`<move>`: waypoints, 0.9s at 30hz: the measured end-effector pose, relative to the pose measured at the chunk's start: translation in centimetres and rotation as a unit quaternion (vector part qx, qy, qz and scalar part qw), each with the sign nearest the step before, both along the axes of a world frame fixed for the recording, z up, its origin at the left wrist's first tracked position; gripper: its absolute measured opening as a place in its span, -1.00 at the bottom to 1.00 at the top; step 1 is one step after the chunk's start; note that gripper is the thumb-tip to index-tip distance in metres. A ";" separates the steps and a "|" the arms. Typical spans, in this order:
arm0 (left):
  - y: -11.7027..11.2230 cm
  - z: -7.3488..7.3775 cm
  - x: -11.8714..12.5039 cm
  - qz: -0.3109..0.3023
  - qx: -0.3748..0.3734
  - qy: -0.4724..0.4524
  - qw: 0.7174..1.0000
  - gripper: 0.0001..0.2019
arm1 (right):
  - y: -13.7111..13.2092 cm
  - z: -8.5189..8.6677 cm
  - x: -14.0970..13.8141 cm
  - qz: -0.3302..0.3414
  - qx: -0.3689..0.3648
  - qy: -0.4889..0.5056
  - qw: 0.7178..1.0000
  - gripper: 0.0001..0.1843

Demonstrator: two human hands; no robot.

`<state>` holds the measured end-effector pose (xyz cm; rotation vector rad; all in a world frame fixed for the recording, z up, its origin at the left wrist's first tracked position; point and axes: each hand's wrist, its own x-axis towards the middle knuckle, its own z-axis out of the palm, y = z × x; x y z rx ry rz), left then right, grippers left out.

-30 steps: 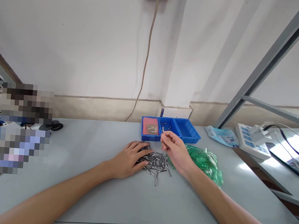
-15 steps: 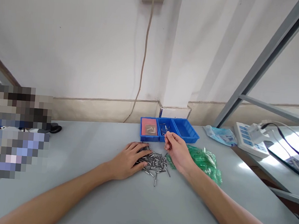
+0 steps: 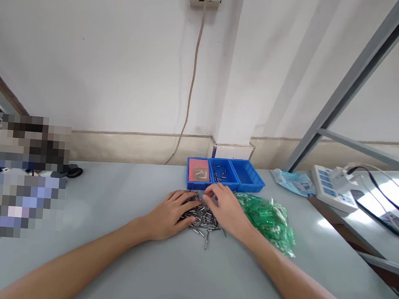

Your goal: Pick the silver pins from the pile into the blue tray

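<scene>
My left hand lies palm down with fingers spread over the left side of a pile of small metal blind rivets. Thin stems and thicker bright sleeves show on the loose pieces. Above the pile's right side is my right hand, fingers bent, thumb apart from them, with nothing visible in its grasp. Just behind it stands a blue three-part tray. Its middle compartment holds several rivets; the left one holds a pink card with a small clear bag of metal pieces on it.
Crumpled green plastic bags lie right of my right hand. Beyond them are a blue-and-white packet and a power strip. A cable hangs down the wall behind the table. The left edge is blurred out.
My right hand has come back from the tray's middle compartment, moving left and down over the pile, and its pinch has opened. My left hand has stayed in place.
</scene>
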<state>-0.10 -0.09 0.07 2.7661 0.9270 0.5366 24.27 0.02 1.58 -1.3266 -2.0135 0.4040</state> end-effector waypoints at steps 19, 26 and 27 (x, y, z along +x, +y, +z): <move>-0.1 -0.5 -0.2 0.028 -0.011 -0.009 1.000 -0.45 | 0.0 -1.1 -0.1 0.065 -0.015 -0.159 0.985 -0.83; 0.1 -0.8 -0.2 0.027 -0.010 -0.019 0.999 -0.42 | 0.0 -1.1 -0.3 0.059 0.003 -0.146 0.988 -0.87; 0.1 -0.8 -0.3 0.028 -0.009 -0.019 0.999 -0.41 | 0.0 -1.1 -0.3 0.057 0.006 -0.147 0.987 -0.87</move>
